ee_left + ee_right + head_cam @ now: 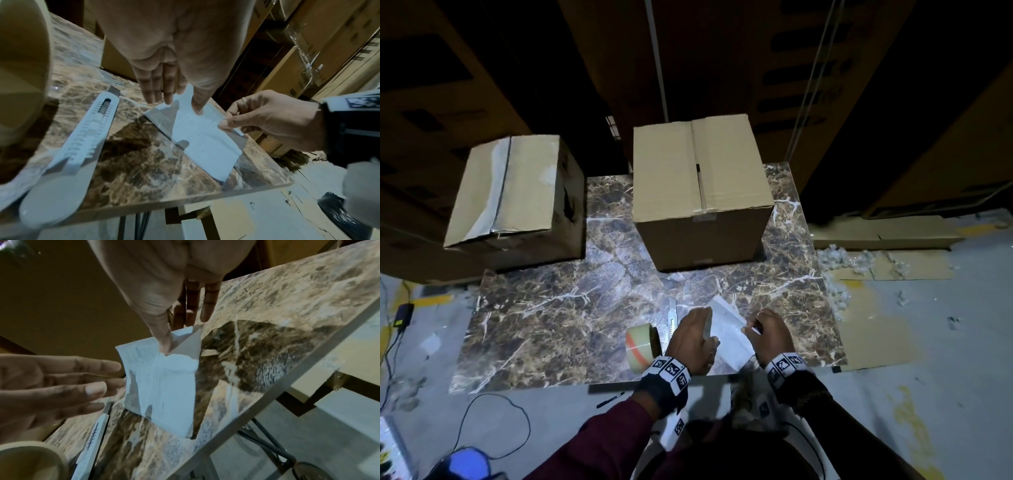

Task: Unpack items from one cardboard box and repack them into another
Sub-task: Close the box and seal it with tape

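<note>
Barely started, we judge: both cardboard boxes (702, 192) (510, 192) sit closed at the desk's (551, 308) far edge, right hand (770, 334) pinching a white paper slip (729, 329) near the front edge, left hand (690, 339) flat-fingered alongside.

Taped brown box (698, 192) upright at surface far edge; second box (510, 192), tape slit, off far-left corner.

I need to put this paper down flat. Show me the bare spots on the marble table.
Bare marble table lies left of the tape roll, out to the left edge, and between the two cardboard boxes. A narrower strip runs right of the right hand. Crowded: the near edge, where tape roll, box cutter, paper and left hand cluster.
</note>
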### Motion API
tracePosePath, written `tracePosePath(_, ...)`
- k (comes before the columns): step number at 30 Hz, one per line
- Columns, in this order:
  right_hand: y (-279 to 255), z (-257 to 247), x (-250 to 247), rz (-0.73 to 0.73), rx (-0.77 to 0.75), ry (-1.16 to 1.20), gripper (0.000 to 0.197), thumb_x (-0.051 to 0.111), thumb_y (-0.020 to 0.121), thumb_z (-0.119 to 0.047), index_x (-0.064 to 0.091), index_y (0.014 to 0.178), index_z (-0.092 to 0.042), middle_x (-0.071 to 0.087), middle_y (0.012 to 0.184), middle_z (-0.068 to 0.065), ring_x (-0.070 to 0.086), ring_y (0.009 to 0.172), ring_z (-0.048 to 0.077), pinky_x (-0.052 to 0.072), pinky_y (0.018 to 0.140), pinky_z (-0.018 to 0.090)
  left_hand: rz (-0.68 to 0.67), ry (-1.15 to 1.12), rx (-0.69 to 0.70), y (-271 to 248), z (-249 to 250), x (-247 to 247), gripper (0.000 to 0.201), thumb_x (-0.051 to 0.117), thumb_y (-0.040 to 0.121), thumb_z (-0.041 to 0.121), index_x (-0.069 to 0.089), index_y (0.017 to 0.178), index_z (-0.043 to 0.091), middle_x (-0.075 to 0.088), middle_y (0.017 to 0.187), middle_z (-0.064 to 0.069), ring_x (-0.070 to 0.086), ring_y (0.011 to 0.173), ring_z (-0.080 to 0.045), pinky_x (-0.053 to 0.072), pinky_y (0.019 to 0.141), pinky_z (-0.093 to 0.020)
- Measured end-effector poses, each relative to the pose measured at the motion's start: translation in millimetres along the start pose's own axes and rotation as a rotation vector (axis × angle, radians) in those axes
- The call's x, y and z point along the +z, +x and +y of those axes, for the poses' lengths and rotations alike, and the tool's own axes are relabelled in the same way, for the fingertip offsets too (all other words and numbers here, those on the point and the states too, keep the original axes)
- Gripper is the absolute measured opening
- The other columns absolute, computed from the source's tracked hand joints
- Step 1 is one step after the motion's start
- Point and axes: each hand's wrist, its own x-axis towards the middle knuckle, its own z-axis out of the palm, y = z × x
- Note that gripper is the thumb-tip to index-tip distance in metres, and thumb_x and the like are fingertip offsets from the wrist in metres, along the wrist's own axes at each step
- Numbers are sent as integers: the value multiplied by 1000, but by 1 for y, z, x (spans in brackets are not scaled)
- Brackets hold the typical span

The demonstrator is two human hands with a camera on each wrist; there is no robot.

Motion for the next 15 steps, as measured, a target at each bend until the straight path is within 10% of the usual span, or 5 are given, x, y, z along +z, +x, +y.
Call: tracePosePath(15, -19, 8, 0, -82, 161, -64, 39, 70, 82, -3, 42, 66, -25, 45, 80, -6, 48, 73, 18, 34, 67, 26, -181, -27, 70, 47, 20, -13, 77, 62, 90, -3, 33, 156, 22, 45, 153, -6, 47, 137, -26, 41, 110, -34)
